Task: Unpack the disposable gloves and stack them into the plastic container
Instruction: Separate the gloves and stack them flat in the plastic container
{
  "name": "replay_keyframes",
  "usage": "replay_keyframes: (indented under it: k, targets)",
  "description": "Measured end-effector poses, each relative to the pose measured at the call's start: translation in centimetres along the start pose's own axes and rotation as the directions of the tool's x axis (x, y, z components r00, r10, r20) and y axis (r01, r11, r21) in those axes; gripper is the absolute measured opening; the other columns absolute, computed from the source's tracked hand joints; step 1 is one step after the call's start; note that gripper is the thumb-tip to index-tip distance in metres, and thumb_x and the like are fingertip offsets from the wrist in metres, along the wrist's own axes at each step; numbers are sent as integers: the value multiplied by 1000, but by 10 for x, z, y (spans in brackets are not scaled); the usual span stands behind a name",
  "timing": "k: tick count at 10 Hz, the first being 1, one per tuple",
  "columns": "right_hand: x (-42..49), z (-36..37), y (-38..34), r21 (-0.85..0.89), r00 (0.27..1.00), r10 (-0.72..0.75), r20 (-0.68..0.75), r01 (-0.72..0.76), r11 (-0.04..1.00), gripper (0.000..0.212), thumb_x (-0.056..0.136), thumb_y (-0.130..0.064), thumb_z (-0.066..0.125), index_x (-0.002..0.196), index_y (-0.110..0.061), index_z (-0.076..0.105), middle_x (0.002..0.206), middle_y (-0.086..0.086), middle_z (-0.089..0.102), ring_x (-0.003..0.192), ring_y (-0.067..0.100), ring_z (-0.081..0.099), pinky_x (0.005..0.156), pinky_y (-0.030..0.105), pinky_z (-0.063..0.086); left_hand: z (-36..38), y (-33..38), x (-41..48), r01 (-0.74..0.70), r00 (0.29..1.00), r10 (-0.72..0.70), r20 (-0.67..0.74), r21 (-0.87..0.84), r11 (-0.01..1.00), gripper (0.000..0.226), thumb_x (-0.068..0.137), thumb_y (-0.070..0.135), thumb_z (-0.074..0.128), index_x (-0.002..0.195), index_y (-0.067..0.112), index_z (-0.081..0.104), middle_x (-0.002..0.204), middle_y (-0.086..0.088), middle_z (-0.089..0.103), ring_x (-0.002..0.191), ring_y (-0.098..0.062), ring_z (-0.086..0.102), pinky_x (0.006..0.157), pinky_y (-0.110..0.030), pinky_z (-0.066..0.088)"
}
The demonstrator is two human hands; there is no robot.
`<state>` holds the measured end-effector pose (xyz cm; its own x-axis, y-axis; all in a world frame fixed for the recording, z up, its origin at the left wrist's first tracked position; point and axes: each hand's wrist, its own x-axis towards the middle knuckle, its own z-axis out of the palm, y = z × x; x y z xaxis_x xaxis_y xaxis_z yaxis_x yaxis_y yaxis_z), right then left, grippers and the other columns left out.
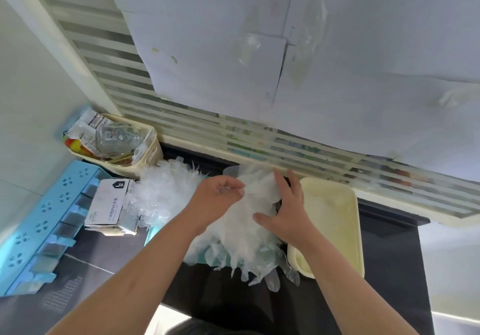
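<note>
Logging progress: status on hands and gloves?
Left hand pinches glove pile. Right hand flat, pressing it. Cream tray alongside, right. Second glove heap left, unstacked.

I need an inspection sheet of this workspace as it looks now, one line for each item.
Surface: dark counter, partly covered.
Job's things: glove pile in the middle; more gloves to its left; glove box; cream tray on the right.
Clutter: cream basket with a jar and packets; blue rack.
Hands: left hand pinches the glove pile; right hand presses flat on it.
Cables: nothing seen.
Surroundings: striped window covered with paper sheets.
</note>
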<state>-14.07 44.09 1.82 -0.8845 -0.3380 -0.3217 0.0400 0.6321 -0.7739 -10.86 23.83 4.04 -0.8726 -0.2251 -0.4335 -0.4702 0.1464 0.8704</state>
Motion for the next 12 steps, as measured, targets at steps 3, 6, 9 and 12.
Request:
replay_keyframes:
  k: [3,6,9,12]
  targets:
    - [-3,-16,-28,724,974,226,-9,-149,673,19,103,-17,68,103,2,65,96,23,77,81,31,74,73,40,62,-13,-6,7,131,989,-71,129,-550,825,27,96,27,73,116,9,74,82,-7,61,69,-17,57,73,-34,50]
    - [-25,46,19,-434,943,247,223,-131,891,99,84,-52,80,163,-25,27,166,4,33,151,30,35,120,45,39,31,-51,-2,39,987,-56,-148,-117,992,6,99,16,65,98,17,71,90,-5,74,68,-10,71,69,-27,62]
    - [-19,78,54,-370,900,392,193,-303,878,44,94,-29,72,131,-10,58,126,12,63,118,32,63,97,39,52,24,-80,-28,10,984,-14,-176,-19,1000,14,98,10,64,100,21,72,89,-1,74,68,-7,72,66,-19,59]
    - [-18,84,71,-443,939,315,137,-227,867,20,101,-16,56,117,-14,68,117,9,68,110,29,65,85,32,48,26,-89,-42,28,990,-20,-140,54,998,16,99,13,63,100,26,72,88,3,74,73,-4,72,67,-15,56]
